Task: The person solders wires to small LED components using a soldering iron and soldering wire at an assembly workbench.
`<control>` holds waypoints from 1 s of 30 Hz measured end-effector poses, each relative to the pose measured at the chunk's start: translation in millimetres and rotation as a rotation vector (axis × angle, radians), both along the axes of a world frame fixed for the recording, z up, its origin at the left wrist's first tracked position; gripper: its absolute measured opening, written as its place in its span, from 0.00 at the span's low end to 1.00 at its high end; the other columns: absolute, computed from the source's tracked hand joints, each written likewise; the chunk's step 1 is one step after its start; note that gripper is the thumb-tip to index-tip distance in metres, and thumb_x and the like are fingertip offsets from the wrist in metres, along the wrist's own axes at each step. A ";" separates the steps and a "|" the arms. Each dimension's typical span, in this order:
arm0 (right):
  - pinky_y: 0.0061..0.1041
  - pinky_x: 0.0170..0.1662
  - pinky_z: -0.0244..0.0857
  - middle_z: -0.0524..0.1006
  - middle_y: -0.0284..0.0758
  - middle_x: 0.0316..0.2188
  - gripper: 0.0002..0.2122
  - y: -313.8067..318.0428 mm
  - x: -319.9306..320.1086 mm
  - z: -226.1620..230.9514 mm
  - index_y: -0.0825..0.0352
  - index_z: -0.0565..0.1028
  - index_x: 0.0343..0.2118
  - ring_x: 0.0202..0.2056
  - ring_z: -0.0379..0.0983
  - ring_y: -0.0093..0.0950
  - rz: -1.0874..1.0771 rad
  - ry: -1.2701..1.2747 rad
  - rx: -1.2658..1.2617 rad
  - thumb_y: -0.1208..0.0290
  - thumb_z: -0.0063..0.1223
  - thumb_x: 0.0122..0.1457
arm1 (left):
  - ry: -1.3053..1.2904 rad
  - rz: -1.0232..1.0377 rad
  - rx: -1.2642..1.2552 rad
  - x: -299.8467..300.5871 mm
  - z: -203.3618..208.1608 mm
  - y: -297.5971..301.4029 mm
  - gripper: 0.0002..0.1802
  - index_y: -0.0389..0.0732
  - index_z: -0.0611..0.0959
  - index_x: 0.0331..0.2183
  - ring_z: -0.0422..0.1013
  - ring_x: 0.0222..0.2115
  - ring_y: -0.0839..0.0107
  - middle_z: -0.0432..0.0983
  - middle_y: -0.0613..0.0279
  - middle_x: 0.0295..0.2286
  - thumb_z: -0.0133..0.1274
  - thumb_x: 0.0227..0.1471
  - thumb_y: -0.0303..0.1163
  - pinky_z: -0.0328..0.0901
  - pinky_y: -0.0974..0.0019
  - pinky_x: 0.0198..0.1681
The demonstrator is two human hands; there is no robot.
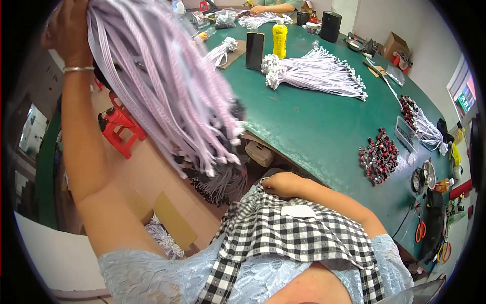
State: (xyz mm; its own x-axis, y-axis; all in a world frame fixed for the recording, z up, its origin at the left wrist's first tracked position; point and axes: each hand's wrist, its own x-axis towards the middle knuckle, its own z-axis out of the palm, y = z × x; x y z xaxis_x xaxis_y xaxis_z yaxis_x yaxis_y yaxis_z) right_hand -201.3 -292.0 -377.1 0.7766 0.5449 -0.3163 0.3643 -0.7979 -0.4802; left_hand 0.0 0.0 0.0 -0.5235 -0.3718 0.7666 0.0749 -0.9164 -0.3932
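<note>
My left hand [71,33], raised at the upper left with a bangle on the wrist, grips a thick bundle of white and pinkish cables [157,76]. The bundle hangs down to the right, blurred by motion, with small white connectors at its lower ends. Low in the middle, my right hand [281,185] is closed at the edge of a black-and-white checked apron [283,228]; its fingertips are partly hidden. Across the green table [304,121] lies another bundle of white cables [319,73], next to a dark phone [255,50] and a yellow bottle [279,39].
Red and black small parts [379,156] are heaped on the table's right, near a clear tray [406,134] and orange-handled scissors [420,230]. A red stool [121,126] and an open carton [174,220] stand on the floor. Another person's hand [258,9] rests at the far edge.
</note>
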 end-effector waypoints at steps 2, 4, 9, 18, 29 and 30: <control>0.31 0.39 0.64 0.75 0.38 0.28 0.12 -20.8 -15.6 6.1 0.65 0.71 0.37 0.34 0.71 0.36 -0.155 -0.151 0.475 0.67 0.49 0.51 | 0.059 0.088 0.051 11.9 -11.1 13.4 0.03 0.57 0.73 0.24 0.60 0.36 0.69 0.65 0.76 0.30 0.47 0.47 0.41 0.53 0.55 0.38; 0.29 0.38 0.65 0.75 0.38 0.29 0.13 -35.7 -38.1 40.4 0.67 0.71 0.40 0.33 0.71 0.35 -0.386 -0.086 0.505 0.68 0.49 0.51 | 0.198 0.232 0.234 32.6 -24.2 25.5 0.02 0.58 0.73 0.25 0.61 0.37 0.68 0.65 0.76 0.30 0.48 0.47 0.41 0.53 0.53 0.41; 0.23 0.35 0.66 0.75 0.37 0.29 0.11 -81.2 -83.1 63.1 0.69 0.70 0.39 0.31 0.72 0.27 -0.648 -0.071 0.536 0.75 0.48 0.51 | 0.389 0.232 0.657 85.3 -50.0 51.2 0.23 0.54 0.70 0.43 0.53 0.52 0.81 0.62 0.73 0.47 0.46 0.39 0.34 0.35 0.59 0.60; 0.24 0.30 0.64 0.74 0.35 0.24 0.05 -63.5 -143.1 44.0 0.68 0.74 0.30 0.25 0.71 0.29 -1.001 -0.496 0.391 0.78 0.49 0.48 | 1.246 0.876 0.806 180.3 -92.3 -34.2 0.18 0.58 0.74 0.41 0.60 0.50 0.74 0.69 0.67 0.43 0.40 0.48 0.29 0.35 0.59 0.60; 0.20 0.23 0.63 0.74 0.31 0.17 0.06 -53.0 -167.6 47.2 0.65 0.74 0.27 0.18 0.70 0.25 -1.114 -0.503 0.553 0.80 0.51 0.43 | 1.741 -0.274 0.663 46.7 -181.1 -285.4 0.16 0.42 0.73 0.37 0.68 0.36 0.57 0.72 0.53 0.33 0.47 0.44 0.38 0.63 0.59 0.40; 0.20 0.23 0.63 0.74 0.31 0.17 0.06 -53.0 -164.8 48.5 0.65 0.74 0.27 0.18 0.70 0.24 -1.102 -0.502 0.547 0.80 0.51 0.43 | 1.826 -0.269 0.588 67.0 -191.1 -306.9 0.20 0.41 0.72 0.40 0.68 0.38 0.55 0.70 0.50 0.36 0.47 0.45 0.40 0.62 0.59 0.42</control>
